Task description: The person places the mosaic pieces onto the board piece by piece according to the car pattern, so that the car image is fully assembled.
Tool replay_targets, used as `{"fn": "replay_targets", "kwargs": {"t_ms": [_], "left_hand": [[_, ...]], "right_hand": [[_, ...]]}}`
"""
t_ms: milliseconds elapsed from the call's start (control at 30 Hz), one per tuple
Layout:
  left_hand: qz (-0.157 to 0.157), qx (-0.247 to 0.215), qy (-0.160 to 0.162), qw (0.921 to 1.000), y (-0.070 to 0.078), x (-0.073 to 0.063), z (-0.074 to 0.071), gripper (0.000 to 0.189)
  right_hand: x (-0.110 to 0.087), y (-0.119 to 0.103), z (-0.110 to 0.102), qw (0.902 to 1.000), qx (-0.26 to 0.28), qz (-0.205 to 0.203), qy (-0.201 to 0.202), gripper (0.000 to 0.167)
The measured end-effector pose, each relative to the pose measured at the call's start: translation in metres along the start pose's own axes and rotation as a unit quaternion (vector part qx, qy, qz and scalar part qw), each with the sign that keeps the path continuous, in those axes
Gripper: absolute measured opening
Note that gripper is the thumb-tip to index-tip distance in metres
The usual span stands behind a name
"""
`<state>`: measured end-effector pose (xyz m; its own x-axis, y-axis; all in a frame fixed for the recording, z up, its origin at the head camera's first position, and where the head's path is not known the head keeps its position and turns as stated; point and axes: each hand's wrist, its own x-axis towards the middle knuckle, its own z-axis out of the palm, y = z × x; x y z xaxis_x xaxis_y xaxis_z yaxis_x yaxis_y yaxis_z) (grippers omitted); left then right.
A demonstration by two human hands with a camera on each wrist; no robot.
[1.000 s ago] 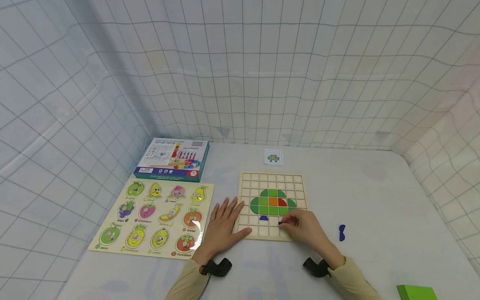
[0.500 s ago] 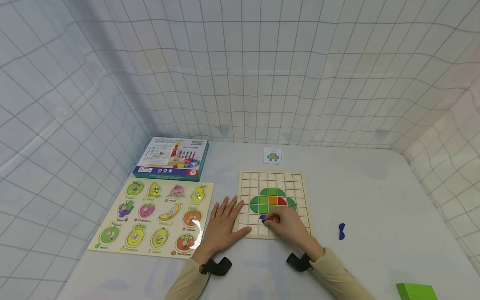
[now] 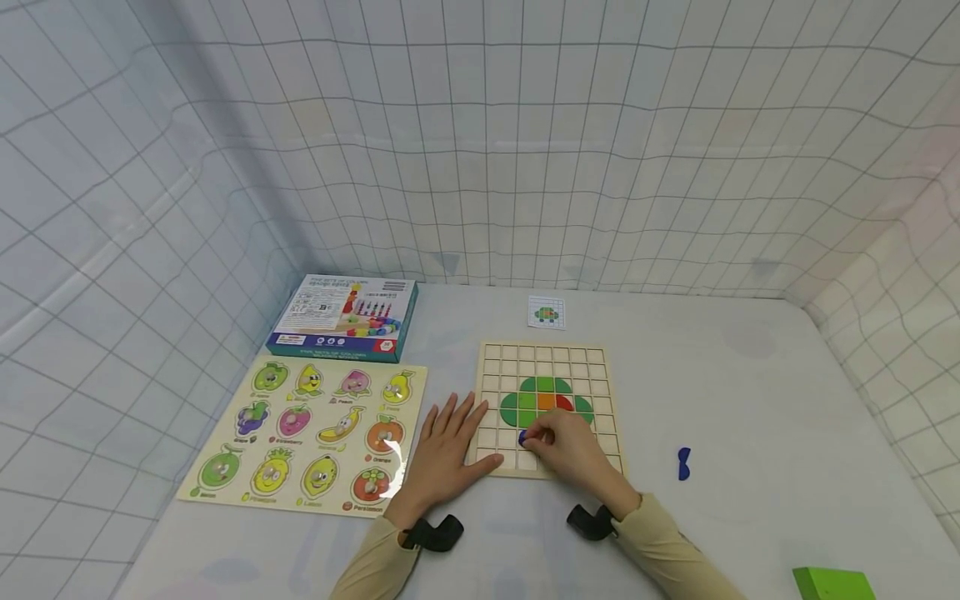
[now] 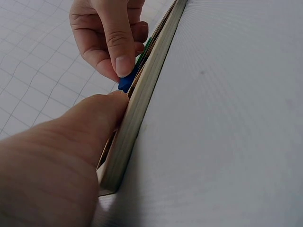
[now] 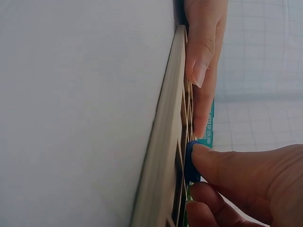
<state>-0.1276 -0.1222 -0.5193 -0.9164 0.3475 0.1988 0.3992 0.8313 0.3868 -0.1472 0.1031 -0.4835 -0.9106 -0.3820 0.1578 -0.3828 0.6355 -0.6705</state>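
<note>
A wooden grid board (image 3: 492, 354) lies on the table, with green, orange and red tiles (image 3: 527, 402) set in its squares. My left hand (image 3: 447, 450) rests with spread fingers on the board's left edge; its thumb reaches over the front left part. Just below the green tiles, my right hand (image 3: 573, 450) pinches a blue half-round tile (image 3: 522, 437) between thumb and index finger, against a square. Both wrist views show this blue tile (image 5: 192, 163) at the board's surface, partly covered by the fingertips. Whether a second blue tile lies under them, I cannot tell.
Two small blue pieces (image 3: 683, 463) lie right of the board. Behind it is a card (image 3: 547, 312) with a similar coloured pattern. A fruit puzzle board (image 3: 307, 433) and a boxed toy set (image 3: 345, 318) are at left. A green block (image 3: 834, 583) sits at the front right.
My right hand has moved left across the board, carrying a blue tile to the square where another blue half-round lay visible. My left hand has stayed in place.
</note>
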Motion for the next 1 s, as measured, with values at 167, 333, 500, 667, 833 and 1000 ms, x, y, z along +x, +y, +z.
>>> {"fn": "replay_targets", "kwargs": {"t_ms": [167, 333, 500, 667, 833, 1000], "left_hand": [[-0.002, 0.002, -0.001, 1.0000, 0.000, 0.000, 0.000, 0.081], [0.000, 0.001, 0.000, 1.0000, -0.001, 0.000, 0.001, 0.081], [0.002, 0.005, -0.001, 1.0000, -0.001, 0.000, 0.001, 0.081], [0.002, 0.001, -0.002, 1.0000, 0.000, -0.001, -0.001, 0.080], [0.004, 0.001, 0.002, 1.0000, 0.000, 0.000, 0.000, 0.080], [-0.002, 0.000, -0.003, 1.0000, 0.000, 0.000, 0.000, 0.081]], "right_hand": [[0.000, 0.000, 0.000, 1.0000, -0.008, 0.000, 0.003, 0.009], [0.000, 0.000, -0.001, 0.9998, -0.017, -0.005, -0.006, 0.008], [-0.001, 0.000, -0.001, 0.9998, -0.017, -0.002, -0.011, 0.008], [-0.001, -0.001, -0.001, 0.9998, -0.015, -0.002, -0.010, 0.009], [-0.002, -0.001, -0.003, 0.9999, -0.005, 0.003, -0.012, 0.008], [-0.006, 0.003, -0.017, 0.9997, -0.001, 0.022, 0.006, 0.007]]}}
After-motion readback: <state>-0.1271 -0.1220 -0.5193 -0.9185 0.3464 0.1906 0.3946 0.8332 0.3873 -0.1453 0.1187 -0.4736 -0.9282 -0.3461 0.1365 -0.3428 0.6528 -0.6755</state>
